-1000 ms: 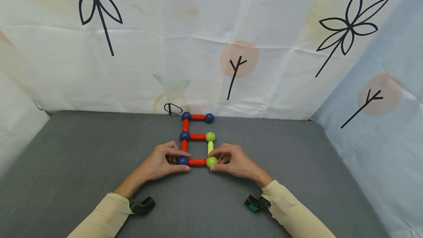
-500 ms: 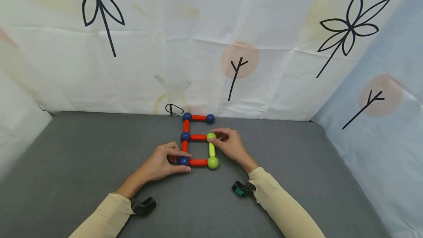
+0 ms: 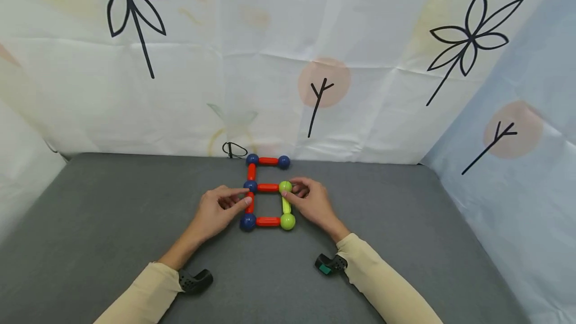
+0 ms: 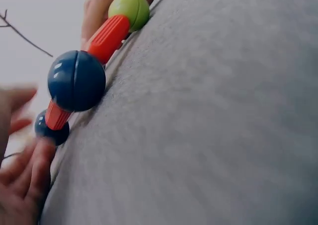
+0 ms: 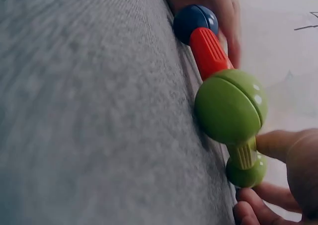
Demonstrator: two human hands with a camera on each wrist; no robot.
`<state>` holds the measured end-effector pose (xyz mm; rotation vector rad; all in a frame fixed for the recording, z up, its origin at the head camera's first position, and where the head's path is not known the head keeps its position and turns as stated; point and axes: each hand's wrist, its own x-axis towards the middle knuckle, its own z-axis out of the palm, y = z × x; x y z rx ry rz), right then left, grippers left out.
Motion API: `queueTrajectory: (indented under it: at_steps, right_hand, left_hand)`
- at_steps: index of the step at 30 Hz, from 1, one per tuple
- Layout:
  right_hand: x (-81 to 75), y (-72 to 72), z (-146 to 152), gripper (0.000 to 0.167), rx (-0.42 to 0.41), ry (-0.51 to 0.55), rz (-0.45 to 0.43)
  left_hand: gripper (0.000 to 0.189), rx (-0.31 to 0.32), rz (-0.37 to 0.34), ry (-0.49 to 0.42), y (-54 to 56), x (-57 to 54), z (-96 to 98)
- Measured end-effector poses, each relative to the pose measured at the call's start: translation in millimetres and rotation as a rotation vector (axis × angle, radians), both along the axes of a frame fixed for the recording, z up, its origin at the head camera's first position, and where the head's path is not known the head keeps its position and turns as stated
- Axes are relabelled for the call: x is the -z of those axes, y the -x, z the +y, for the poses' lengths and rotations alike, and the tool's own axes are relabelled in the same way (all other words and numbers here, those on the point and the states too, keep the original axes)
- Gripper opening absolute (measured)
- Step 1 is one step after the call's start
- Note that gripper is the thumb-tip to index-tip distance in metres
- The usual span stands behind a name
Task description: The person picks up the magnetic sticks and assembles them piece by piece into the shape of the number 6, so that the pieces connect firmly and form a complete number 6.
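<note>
Magnetic balls and rods lie joined on the grey surface in a shape like a 6. My right hand [image 3: 313, 205] pinches the middle green ball [image 3: 285, 187], thumb on its near side and fingers behind. My left hand [image 3: 216, 212] is at the middle blue ball [image 3: 250, 186]; fingertips touch it, while the thumb [image 4: 16, 100], blurred in the left wrist view, stands apart. The red rod [image 3: 268, 187] joins these two balls. Nearer me are a lower blue ball [image 3: 248, 222], a lower green ball [image 3: 287, 221] and a red rod [image 3: 268, 221] between them.
A yellow-green rod [image 3: 286, 206] forms the right side. Toward the back, two blue balls, one left [image 3: 252, 159] and one right [image 3: 284, 162], are joined by a red rod [image 3: 268, 161]. A printed white cloth [image 3: 270, 79] stands behind the grey surface [image 3: 135, 204].
My right hand moved from the lower green ball up to the middle green one. My left hand let go of the lower blue ball and moved up to the middle blue ball.
</note>
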<state>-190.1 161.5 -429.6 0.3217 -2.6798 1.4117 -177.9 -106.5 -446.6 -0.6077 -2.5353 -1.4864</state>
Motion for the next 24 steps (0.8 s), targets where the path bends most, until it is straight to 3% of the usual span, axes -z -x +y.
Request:
queueTrajectory:
  at_steps: [3, 8, 15, 24]
  right_hand:
    - [-0.5, -0.5, -4, 0.031, 0.041, -0.005, -0.002]
    - [-1.4, 3.0, -9, 0.03, 0.086, -0.026, -0.018]
    - [-1.0, 10.3, -11, 0.03, 0.115, -0.037, -0.034]
    - [-0.1, 8.2, -11, 0.03, 0.115, -0.01, -0.04]
  left_hand:
    - [0.035, -0.137, -0.031, 0.03, 7.8, -1.5, 7.5]
    - [0.032, -0.204, -0.078, 0.04, 17.4, -5.0, 15.0]
    - [0.031, -0.21, -0.088, 0.025, 24.3, -5.9, 16.6]
    - [0.031, -0.189, -0.093, 0.03, 26.1, -5.1, 17.4]
